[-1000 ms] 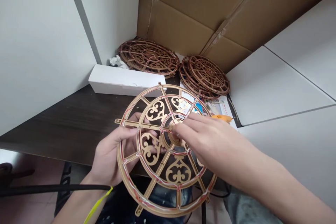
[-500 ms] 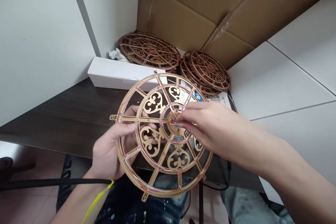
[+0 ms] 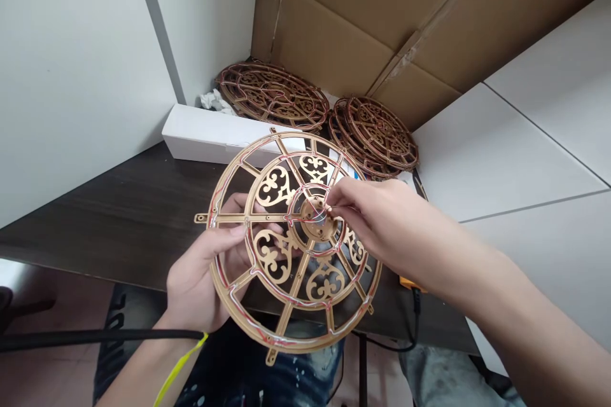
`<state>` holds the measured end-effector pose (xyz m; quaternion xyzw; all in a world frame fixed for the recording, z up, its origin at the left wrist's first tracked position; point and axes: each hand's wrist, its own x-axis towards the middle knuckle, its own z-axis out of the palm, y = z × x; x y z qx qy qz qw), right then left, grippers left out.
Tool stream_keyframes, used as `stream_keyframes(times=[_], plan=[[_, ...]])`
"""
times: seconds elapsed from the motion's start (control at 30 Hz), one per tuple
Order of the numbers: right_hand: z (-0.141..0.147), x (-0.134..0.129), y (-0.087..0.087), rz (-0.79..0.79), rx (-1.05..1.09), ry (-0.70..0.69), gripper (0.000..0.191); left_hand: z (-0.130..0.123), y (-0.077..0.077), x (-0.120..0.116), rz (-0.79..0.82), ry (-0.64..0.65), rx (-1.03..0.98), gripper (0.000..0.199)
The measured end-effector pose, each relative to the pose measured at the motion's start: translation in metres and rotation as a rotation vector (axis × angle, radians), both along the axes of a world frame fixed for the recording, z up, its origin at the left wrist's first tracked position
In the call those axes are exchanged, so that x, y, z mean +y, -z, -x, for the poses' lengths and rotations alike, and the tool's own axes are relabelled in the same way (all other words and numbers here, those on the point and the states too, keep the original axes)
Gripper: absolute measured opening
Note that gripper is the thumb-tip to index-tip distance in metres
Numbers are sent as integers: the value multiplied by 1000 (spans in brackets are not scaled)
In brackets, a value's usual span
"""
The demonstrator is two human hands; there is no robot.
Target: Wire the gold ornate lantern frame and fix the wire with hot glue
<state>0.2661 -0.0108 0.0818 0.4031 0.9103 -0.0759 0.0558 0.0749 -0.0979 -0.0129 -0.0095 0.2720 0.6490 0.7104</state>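
**Fretwork wheel (image 3: 299, 276) held above the dark desk (image 3: 109, 216)!**

Left hand (image 3: 200, 273) clamps its left side; right hand (image 3: 382, 216) pinches thin wires (image 3: 321, 219) at the hub (image 3: 311, 230). Behind, a white box (image 3: 224, 137), stacked wheels (image 3: 274, 96), brown cardboard (image 3: 334, 25), white panels (image 3: 71, 63) either side.

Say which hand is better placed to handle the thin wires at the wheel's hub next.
Probably the right hand: its fingertips are at the hub, beside the thin wires, while the left hand grips the openwork wheel.

White panels (image 3: 71, 76) flank a dark tabletop (image 3: 114, 216).
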Motion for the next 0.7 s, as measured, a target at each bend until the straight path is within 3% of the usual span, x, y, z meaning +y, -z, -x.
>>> stream_keyframes(times=[0.1,0.23,0.53,0.7], plan=[[3,1,-1,28,-38,7,19,-2,1,-1,-76,-24,86,55],[7,1,-1,52,-28,-28,23,4,11,-5,-164,62,106,49],[12,7,-3,140,4,40,6,-1,16,-6,-159,18,110,45],[13,20,-9,186,0,-10,9,-1,8,-1,-85,-6,105,44]])
